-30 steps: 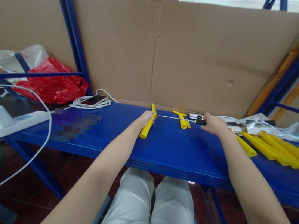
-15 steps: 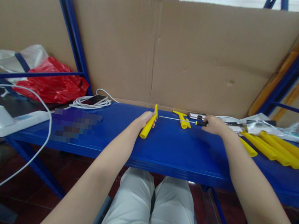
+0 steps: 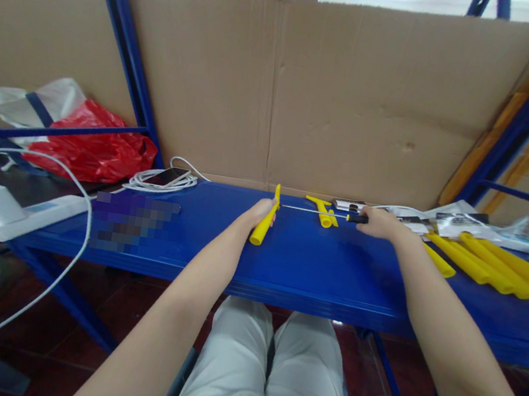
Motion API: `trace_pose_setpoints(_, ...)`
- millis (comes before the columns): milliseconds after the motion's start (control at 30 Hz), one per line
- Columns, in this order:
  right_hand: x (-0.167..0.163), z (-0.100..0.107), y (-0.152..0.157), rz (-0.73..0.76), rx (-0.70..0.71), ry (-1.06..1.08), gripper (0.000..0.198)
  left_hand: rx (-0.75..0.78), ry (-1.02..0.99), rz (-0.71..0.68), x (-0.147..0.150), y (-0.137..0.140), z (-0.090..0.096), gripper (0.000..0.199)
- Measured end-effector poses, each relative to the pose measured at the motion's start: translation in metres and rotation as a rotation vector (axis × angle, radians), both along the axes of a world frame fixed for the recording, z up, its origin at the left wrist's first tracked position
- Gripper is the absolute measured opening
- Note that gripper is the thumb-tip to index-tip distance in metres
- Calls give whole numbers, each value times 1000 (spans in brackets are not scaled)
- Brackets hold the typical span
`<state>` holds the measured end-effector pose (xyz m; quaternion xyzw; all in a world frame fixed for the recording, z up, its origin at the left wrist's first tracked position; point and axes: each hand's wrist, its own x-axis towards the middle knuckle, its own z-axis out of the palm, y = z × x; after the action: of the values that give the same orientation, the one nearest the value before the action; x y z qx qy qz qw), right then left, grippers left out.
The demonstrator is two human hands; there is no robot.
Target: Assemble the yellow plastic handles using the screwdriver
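Note:
My left hand (image 3: pixel 261 212) is closed around a yellow plastic tube-like part (image 3: pixel 262 227), which tilts with its wide end toward me. In my right hand (image 3: pixel 377 222) is the black and yellow handle of a screwdriver (image 3: pixel 315 211). Its long metal shaft runs level to the left, and the tip meets the side of the yellow part near my left fingers. Behind the shaft lie yellow T-shaped pieces (image 3: pixel 325 219) on the blue table (image 3: pixel 303 268). The exact contact at the tip is too small to make out.
Several yellow tubes (image 3: pixel 485 263) lie at the right, by plastic packets (image 3: pixel 464 223). A phone (image 3: pixel 171 176) rests on coiled white cable at the left, near a power strip (image 3: pixel 33 218) and a red bag (image 3: pixel 97 141). Cardboard (image 3: pixel 359 106) walls the back.
My left hand and the yellow part have shifted very slightly to the right. The screwdriver stays against the part, and my right hand is almost still.

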<state>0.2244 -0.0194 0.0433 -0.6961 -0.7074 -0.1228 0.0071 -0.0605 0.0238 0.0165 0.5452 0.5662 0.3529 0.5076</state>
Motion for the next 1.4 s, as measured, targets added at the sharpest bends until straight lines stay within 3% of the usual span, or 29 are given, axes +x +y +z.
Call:
trace_pose_setpoints(133, 0, 0, 1, 4, 14, -3, 35, 10, 35, -7, -1, 1, 0, 30)
trace_pose_setpoints(400, 0, -3, -2, 50, 187, -85, 36, 14, 24, -25, -1, 4, -3, 30)
trace_pose_setpoints(633, 2, -5, 0, 32, 200, -76, 29, -26, 11, -48, -3, 4, -1, 33)
trace_pose_setpoints(800, 4, -2, 1, -38, 117, -49, 32, -46, -6, -62, -5, 4, 0, 34)
trace_pose_setpoints(1100, 2, 0, -1, 8, 70, -37, 34, -57, -24, -72, -5, 3, 0, 33)
trace_pose_setpoints(1400, -2, 0, -4, 25, 154, -131, 28, -55, -31, -80, -5, 1, 1, 32)
